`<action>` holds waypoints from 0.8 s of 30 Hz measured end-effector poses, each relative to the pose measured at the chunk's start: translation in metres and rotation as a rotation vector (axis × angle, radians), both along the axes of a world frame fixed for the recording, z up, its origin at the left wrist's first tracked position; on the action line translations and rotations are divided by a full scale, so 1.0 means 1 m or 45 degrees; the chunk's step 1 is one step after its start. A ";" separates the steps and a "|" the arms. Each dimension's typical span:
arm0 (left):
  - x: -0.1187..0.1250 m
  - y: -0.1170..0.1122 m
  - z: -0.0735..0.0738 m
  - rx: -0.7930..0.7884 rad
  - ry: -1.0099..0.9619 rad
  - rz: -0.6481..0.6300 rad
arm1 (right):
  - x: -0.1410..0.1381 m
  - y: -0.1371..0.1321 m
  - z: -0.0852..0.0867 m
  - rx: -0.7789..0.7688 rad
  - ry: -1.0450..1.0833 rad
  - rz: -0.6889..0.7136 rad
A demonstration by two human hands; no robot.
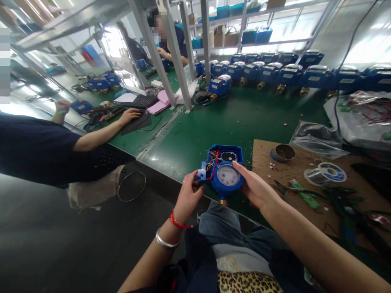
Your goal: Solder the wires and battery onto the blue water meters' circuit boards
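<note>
A blue water meter (228,176) with a round dial and a brass fitting at its lower end sits at the front edge of the green bench. Its box-shaped housing is uncovered, showing red, yellow and black wires (214,159) inside. My right hand (255,185) grips the meter's right side, thumb near the dial's rim. On the other side, my left hand (190,191) has its fingers closed on a lighter blue plastic piece (202,172) beside the housing. Whether that piece is joined to the meter I cannot tell.
Right of the meter, a brown board (259,160) carries a solder spool (325,174), a small round tin (283,153) and pliers (282,187). Rows of blue meters (290,76) stand behind. Metal posts (175,53) rise from the bench. At left, a co-worker's hand (130,116) rests on a dark pad.
</note>
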State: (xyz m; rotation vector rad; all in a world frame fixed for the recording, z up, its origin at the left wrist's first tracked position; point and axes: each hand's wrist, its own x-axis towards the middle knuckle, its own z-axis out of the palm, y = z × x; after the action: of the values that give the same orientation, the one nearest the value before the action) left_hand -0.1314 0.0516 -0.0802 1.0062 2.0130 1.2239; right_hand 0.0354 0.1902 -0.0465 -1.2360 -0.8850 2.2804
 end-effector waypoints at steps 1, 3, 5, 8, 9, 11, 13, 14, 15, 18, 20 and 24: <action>-0.001 0.002 -0.002 0.005 0.204 -0.066 | 0.001 0.000 0.000 0.013 0.019 0.023; -0.006 0.006 -0.005 0.029 0.502 -0.168 | 0.002 0.000 0.000 0.039 0.064 0.061; -0.013 0.012 -0.009 0.049 0.627 -0.246 | 0.004 -0.001 -0.002 0.077 0.092 0.077; -0.026 0.021 -0.018 0.045 0.647 -0.345 | 0.004 -0.002 -0.003 0.128 0.098 0.077; -0.030 0.024 -0.021 0.042 0.650 -0.365 | 0.005 -0.003 -0.003 0.133 0.097 0.079; -0.035 0.028 -0.026 0.044 0.665 -0.399 | 0.005 -0.003 -0.002 0.136 0.087 0.078; -0.037 0.031 -0.027 0.056 0.686 -0.426 | 0.005 -0.002 -0.001 0.149 0.073 0.070; -0.037 0.031 -0.026 0.064 0.697 -0.433 | 0.005 -0.002 -0.001 0.155 0.065 0.068; -0.037 0.031 -0.024 0.070 0.706 -0.438 | 0.005 -0.002 -0.001 0.162 0.055 0.068; -0.038 0.026 -0.013 0.071 0.703 -0.464 | 0.006 -0.001 -0.002 0.192 0.015 0.095; -0.041 0.019 -0.002 0.036 0.687 -0.479 | 0.007 0.000 -0.004 0.225 -0.013 0.117; -0.048 -0.001 0.028 -0.088 0.661 -0.431 | 0.009 0.000 -0.004 0.283 -0.080 0.171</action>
State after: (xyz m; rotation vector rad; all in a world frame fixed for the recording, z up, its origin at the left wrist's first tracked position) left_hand -0.1793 0.0509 -0.0521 1.6799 2.1107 0.7577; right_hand 0.0440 0.1903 -0.0501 -1.1868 -1.2419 2.1806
